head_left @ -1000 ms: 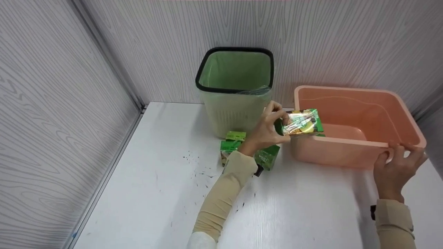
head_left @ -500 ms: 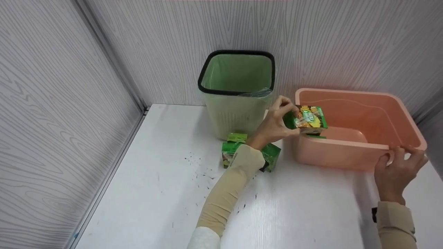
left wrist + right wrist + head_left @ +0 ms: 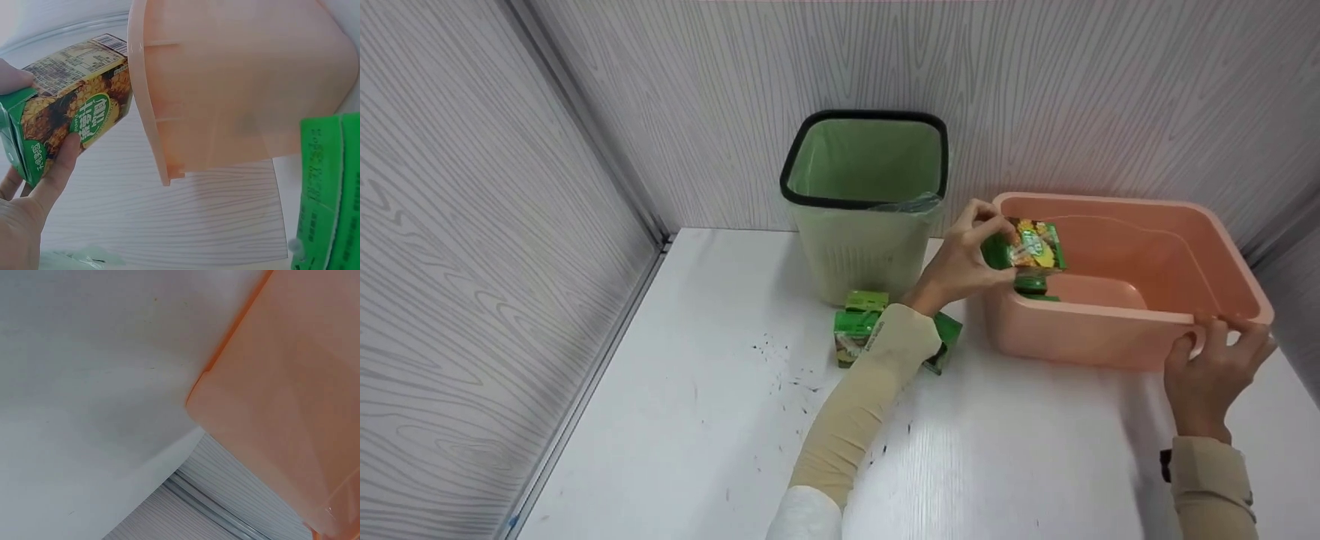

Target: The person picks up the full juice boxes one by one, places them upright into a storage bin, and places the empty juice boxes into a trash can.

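Note:
My left hand (image 3: 971, 255) pinches a drink carton (image 3: 1036, 244) with green ends and a pineapple picture, over the left end of the pink plastic tub (image 3: 1099, 313). In the left wrist view, thumb and fingers clasp the green end of this carton (image 3: 84, 95), and its far end overlaps the tub's rim (image 3: 138, 73). Below it, green cartons (image 3: 1031, 285) show inside the tub. At the tub's front right corner, my right hand (image 3: 1215, 371) grips the rim with curled fingers. The right wrist view shows only the tub's outer wall (image 3: 270, 399) and the table.
A pale green bin (image 3: 859, 247) with a black rim and a clear liner stands left of the tub. Several green cartons (image 3: 855, 337) sit on the white table (image 3: 697, 435) before it, partly behind my left forearm. Wood-grain panels (image 3: 720, 112) enclose the table's back and sides.
My left hand has moved right and slightly away with the drink carton, from beside the tub's left edge to over its inside. The right hand keeps its place on the rim.

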Action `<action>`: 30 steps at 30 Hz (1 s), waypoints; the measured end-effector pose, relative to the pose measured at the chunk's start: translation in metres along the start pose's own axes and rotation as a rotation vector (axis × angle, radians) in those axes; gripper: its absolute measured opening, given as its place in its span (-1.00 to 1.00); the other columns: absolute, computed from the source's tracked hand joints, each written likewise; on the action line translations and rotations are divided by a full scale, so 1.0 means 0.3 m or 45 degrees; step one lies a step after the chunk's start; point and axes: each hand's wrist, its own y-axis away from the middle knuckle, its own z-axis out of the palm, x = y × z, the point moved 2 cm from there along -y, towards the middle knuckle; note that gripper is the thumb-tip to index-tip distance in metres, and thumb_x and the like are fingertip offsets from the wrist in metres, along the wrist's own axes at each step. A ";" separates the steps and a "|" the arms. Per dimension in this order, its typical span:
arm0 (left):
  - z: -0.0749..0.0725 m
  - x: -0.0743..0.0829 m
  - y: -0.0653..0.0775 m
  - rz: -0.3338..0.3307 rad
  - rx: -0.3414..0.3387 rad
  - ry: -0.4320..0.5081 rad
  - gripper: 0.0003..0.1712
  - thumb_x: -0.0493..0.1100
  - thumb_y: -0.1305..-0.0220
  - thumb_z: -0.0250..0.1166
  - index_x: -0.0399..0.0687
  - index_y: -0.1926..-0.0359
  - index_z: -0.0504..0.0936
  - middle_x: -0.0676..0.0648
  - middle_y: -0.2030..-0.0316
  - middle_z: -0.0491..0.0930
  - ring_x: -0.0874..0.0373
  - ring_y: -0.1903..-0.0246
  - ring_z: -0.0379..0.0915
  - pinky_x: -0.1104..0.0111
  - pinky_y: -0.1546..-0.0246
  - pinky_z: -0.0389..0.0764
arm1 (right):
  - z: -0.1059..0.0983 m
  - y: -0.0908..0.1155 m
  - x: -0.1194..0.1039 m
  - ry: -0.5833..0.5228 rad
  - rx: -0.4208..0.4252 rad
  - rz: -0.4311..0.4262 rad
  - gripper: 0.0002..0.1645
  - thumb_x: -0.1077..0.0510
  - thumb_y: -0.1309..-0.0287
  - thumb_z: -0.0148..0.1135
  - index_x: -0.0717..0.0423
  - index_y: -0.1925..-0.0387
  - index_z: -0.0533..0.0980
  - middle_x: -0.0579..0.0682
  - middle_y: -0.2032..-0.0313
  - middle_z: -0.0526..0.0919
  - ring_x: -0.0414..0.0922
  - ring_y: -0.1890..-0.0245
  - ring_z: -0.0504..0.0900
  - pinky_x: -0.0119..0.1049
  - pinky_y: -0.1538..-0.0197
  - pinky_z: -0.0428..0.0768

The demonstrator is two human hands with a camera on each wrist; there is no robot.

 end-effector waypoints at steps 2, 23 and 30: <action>0.006 -0.003 -0.008 0.011 -0.001 -0.010 -0.72 -0.35 -0.03 0.50 -0.28 0.22 0.61 -0.20 0.06 0.31 0.02 -0.02 0.32 0.52 -0.09 0.38 | -0.002 -0.003 0.001 0.002 -0.010 -0.004 -0.73 0.38 -0.34 0.00 0.51 0.11 0.56 0.49 0.06 0.40 0.43 0.00 0.35 0.32 -0.09 0.38; 0.080 -0.042 -0.081 0.080 -0.080 -0.255 -0.75 -0.31 -0.07 0.44 -0.27 0.22 0.61 -0.27 -0.01 0.34 -0.07 -0.04 0.26 0.46 -0.03 0.33 | -0.005 -0.013 0.011 0.035 -0.090 -0.032 -0.75 0.46 -0.26 0.06 0.46 0.08 0.55 0.47 0.05 0.40 0.44 -0.01 0.36 0.36 0.00 0.45; 0.089 -0.058 -0.097 0.052 -0.182 -0.448 -0.70 -0.24 -0.06 0.48 -0.24 0.17 0.65 -0.26 -0.05 0.37 -0.07 -0.14 0.24 0.50 -0.06 0.34 | -0.001 -0.013 0.010 -0.030 -0.083 -0.002 -0.75 0.49 -0.20 0.08 0.48 0.10 0.56 0.50 0.07 0.39 0.45 0.03 0.33 0.33 0.04 0.39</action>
